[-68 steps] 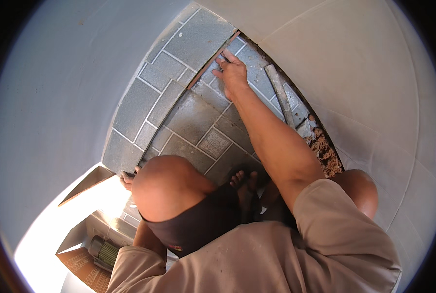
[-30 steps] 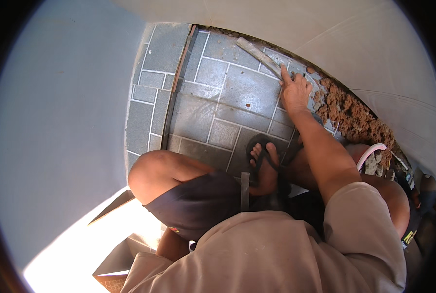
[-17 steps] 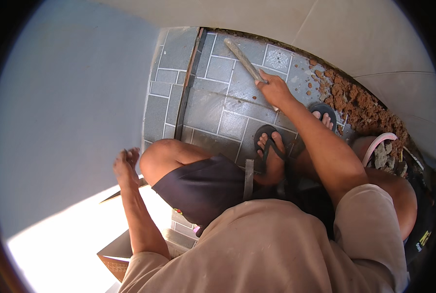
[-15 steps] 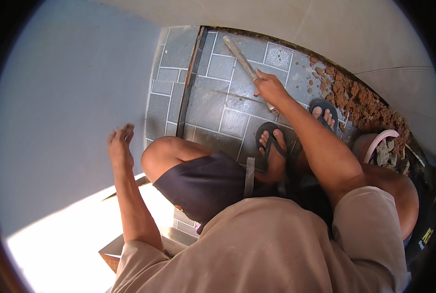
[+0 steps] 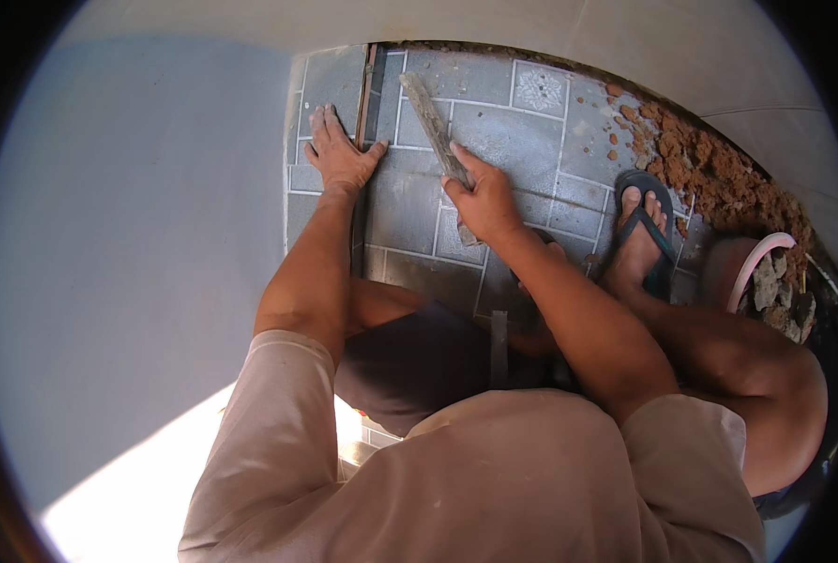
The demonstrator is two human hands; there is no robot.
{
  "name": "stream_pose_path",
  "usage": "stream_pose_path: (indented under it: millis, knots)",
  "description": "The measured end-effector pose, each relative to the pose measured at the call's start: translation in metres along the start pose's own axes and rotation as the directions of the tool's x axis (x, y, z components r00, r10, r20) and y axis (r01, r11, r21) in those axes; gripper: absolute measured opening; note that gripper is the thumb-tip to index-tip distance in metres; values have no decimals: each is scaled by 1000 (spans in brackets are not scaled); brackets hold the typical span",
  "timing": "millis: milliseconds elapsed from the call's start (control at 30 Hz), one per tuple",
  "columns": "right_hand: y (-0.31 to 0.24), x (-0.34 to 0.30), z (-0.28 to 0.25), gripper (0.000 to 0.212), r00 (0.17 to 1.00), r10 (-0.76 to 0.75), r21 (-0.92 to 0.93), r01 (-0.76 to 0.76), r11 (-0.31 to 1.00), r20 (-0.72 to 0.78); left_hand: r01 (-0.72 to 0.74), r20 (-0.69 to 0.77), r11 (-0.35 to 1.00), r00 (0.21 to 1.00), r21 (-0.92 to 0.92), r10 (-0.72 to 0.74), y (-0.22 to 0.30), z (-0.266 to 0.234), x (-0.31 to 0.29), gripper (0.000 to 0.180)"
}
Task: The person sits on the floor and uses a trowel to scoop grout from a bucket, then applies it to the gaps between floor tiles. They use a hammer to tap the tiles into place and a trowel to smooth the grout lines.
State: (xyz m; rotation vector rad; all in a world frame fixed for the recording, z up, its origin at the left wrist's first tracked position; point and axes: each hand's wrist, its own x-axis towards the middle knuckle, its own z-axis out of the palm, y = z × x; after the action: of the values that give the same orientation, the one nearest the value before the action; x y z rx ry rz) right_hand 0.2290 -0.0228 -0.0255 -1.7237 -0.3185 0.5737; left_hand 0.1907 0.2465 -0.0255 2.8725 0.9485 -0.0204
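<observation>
Head view: floor is grey tile, mixed sizes, pale joints. A narrower tile strip runs along the blue-grey wall at left, with one thin brown edging between it and the floor. Beige wall across the top and right. Bright light patch lower left.

Counts: 2 hands, 1 bar, 1 heap of crumbly reddish soil against the beige wall, some crumbs loose on the tile. 1 pink-rimmed container at right, several rubble chunks in it, exact number unclear. 1 dark sandal plain to see, on the right foot. 1 flower-patterned tile near the top.

Left hand: palm down on the tile strip, fingers spread, nothing gripped, thumb reaching past the edging. Right hand: wrapped around the greyish-brown bar, which slants over the floor tiles, far end pointing up-left.
</observation>
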Motion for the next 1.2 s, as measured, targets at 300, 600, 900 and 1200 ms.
stream_pose_path:
  millis: [300, 600, 900, 1200]
  knots:
    - [9, 21, 42, 58, 992, 127, 37, -126, 991, -8, 30, -58, 999, 998, -23, -31, 7, -4, -2, 114]
    - [5, 31, 53, 57, 992, 123, 70, -123, 990, 6, 47, -51, 998, 998, -28, -49, 9, -4, -1, 108]
    - [13, 34, 58, 55, 996, 90, 178, -88, 980, -6, 40, -70, 997, 997, -73, -45, 8, -3, 0, 102]
    - [7, 32, 58, 55, 994, 104, 211, -98, 973, -17, 4, -126, 996, 992, -85, -15, -1, 5, 0, 102]
